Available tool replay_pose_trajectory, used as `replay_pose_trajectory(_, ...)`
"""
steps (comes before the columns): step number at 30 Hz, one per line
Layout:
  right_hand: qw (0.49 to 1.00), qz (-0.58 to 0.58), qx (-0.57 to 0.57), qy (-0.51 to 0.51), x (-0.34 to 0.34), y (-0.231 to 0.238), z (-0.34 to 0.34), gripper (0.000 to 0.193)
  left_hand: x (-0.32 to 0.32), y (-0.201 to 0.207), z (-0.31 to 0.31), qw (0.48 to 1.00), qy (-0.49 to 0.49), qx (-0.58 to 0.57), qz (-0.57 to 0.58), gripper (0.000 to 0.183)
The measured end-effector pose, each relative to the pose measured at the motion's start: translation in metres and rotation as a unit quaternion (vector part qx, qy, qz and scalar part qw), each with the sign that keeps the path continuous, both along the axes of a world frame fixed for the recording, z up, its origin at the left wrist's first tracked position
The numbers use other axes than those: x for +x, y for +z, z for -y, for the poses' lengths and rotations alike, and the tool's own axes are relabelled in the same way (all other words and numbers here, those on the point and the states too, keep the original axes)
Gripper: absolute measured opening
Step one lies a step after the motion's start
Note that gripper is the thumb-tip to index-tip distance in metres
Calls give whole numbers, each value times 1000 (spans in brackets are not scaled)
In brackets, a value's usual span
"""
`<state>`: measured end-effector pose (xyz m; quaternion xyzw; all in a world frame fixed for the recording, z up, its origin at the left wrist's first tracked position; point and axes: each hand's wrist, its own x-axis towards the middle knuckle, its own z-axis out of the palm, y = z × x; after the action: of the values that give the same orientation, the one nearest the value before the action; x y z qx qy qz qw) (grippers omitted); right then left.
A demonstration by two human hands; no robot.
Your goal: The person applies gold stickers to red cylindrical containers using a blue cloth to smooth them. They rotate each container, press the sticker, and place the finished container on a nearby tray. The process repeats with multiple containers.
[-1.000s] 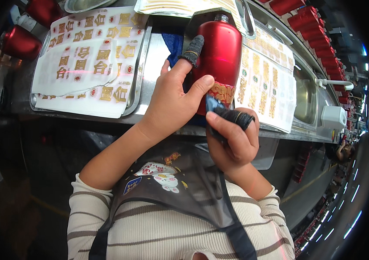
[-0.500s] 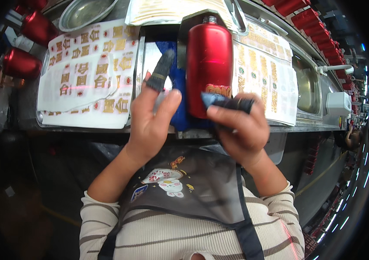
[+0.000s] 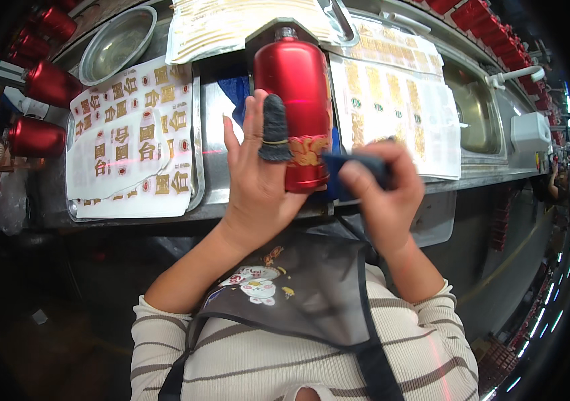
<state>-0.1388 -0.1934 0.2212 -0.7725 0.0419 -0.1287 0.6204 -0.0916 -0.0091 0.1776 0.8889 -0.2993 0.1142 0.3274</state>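
A glossy red bottle (image 3: 291, 87) lies with its threaded neck pointing away, and a gold decorative band (image 3: 308, 151) runs round its lower part. My left hand (image 3: 258, 180) is against the bottle's left side and base, fingers stretched out. One of its fingers wears a black finger sleeve (image 3: 273, 127) that overlaps the bottle. Part of that hand passes beneath the base, out of sight. My right hand (image 3: 388, 190), blurred, pinches a dark blue flat scraper-like piece (image 3: 339, 162), its tip beside the gold band. Motion smear hides its exact shape.
Sheets of gold decals (image 3: 124, 154) lie on a metal tray at left, with more decal sheets (image 3: 392, 107) at right. A metal bowl (image 3: 118, 45) stands at far left, near other red bottles (image 3: 37, 137). A sink (image 3: 475, 113) and white jug (image 3: 529, 137) are at right.
My left hand has moved right onto the bottle. The bottle has turned, showing more of the gold band. My right hand has drawn back slightly right, still holding the blue piece.
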Motion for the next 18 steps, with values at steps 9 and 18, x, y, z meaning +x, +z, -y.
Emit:
replay_pose_trajectory(9, 995, 27, -52, -84, 15, -15, -13, 18, 8, -14, -12, 1000, -15, -3, 13, 97)
replay_pose_trajectory(18, 998, -9, 36, -57, 14, -17, -14, 16, 7, -18, -23, 996, -23, 46, -73, 107)
